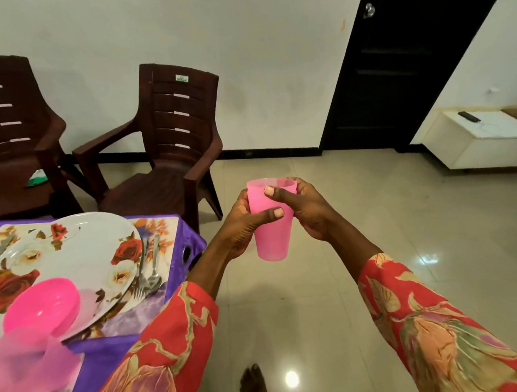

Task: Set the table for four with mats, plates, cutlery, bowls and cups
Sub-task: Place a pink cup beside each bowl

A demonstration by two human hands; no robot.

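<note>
I hold a pink plastic cup upright over the floor, to the right of the table. My left hand grips its side with the thumb across the front, and my right hand grips it near the rim. On the table's purple cloth lies a floral mat with a rose-patterned plate. A pink bowl sits on that plate. A fork and spoon lie on the mat right of the plate. A blurred pink cup stands at the near left.
Two brown plastic chairs stand behind the table against the white wall. A dark door is at the back right, with a low white cabinet beside it. My bare foot is on the glossy tiled floor.
</note>
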